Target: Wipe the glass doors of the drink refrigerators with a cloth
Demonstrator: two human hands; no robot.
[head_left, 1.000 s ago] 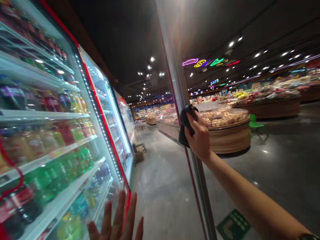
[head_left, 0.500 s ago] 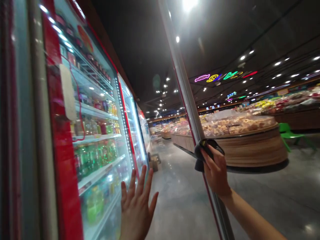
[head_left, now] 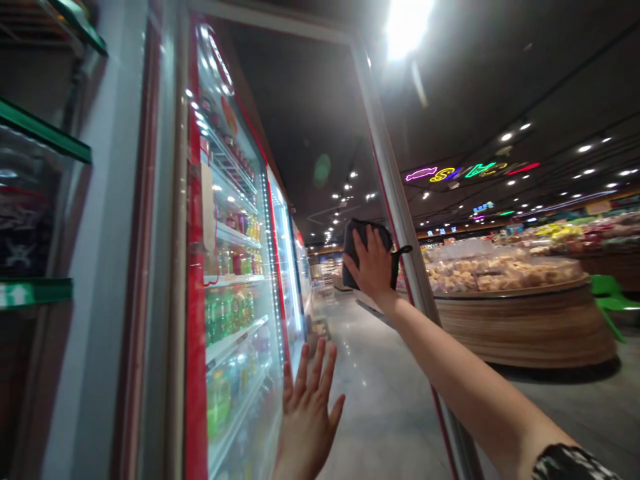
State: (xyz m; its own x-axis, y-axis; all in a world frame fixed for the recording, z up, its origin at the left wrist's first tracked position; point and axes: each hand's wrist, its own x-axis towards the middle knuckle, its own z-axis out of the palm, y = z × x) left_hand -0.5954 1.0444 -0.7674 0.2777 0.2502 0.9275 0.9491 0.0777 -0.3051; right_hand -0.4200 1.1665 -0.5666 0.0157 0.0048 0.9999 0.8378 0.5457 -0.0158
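Observation:
A glass door [head_left: 280, 40] in a grey metal frame [head_left: 400, 213] stands swung out in front of me. My right hand [head_left: 373, 267] presses a folded black cloth [head_left: 384, 236] against the glass, just left of the frame's upright. Its fingers are spread over the cloth, and a small dark loop sticks out at the right. Lower down, my left hand [head_left: 310, 407] lies on or close to the same pane, fingers stretched apart and holding nothing.
Through the glass shows a lit red-edged drinks fridge [head_left: 235, 280] with bottles on shelves. Green-edged shelves [head_left: 35, 293] are at far left. A wood-sided display counter [head_left: 530, 327] heaped with packaged food curves at right, beside a green chair [head_left: 613, 293].
My right hand has moved left and up with the cloth, from the metal upright onto the pane. The view has shifted left, showing the green-edged shelves. My left hand stays spread.

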